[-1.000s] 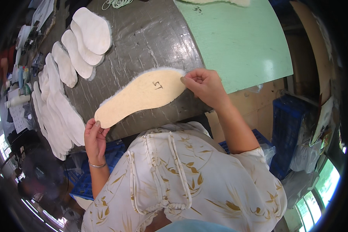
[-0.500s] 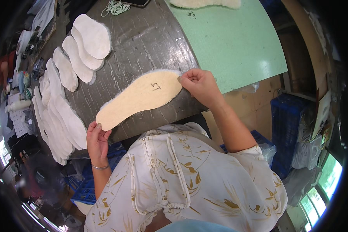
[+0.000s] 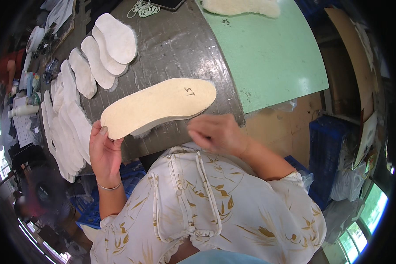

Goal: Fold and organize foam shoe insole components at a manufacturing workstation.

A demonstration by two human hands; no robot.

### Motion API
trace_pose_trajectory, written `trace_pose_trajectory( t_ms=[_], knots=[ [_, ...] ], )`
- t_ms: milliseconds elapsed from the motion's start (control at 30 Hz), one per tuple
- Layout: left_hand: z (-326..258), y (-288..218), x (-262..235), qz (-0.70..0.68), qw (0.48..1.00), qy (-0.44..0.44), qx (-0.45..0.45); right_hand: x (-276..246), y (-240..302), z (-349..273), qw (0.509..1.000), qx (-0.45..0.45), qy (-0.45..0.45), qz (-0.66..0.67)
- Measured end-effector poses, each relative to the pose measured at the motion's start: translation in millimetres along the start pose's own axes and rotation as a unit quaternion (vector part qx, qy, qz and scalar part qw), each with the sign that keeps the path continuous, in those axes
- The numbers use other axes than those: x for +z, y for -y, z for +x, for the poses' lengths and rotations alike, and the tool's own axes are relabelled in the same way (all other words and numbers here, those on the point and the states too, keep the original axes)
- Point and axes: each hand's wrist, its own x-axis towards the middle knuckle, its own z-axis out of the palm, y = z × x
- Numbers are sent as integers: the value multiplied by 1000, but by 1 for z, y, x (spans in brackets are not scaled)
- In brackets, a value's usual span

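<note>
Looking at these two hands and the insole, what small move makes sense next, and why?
Probably bring the right hand up to steady the wide end of the pale insole: only the left hand clearly pinches it, at the narrow end, while the blurred right hand appears just below its lower edge.

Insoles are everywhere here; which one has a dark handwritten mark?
The cream insole, pinched at its left end by the left hand. The white insoles on the dark table show no such mark.
</note>
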Motion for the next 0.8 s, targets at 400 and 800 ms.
trace_pose_trajectory(
  t_ms=[400,800],
  knots=[
    [23,-27,61,66,997,25,27,16,-4,-31,968,57,30,-242],
    [33,-33,95,78,994,74,21,20,-11,-36,967,65,30,-243]
  ],
)
